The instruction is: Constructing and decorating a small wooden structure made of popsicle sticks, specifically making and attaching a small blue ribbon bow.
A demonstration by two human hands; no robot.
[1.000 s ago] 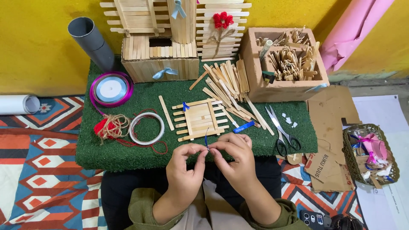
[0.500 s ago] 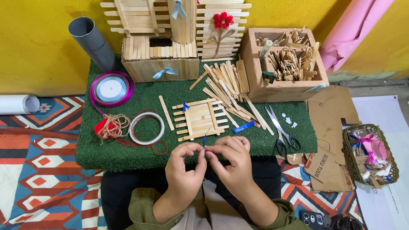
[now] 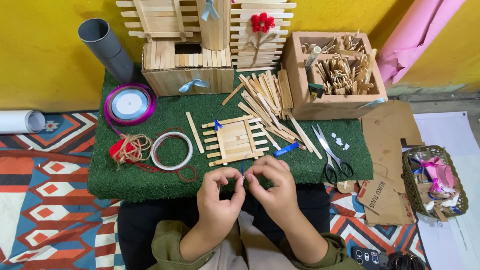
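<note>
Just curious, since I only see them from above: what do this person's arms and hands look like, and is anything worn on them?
Both hands, left hand and right hand, are bare: no gloves, rings or watch show. The forearms are uncovered, with olive-green sleeves pushed back toward the elbows. The fingers have short, plain nails.

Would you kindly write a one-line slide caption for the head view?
Left hand and right hand pinch a thin blue ribbon beside a craft-stick panel on green turf.
</note>
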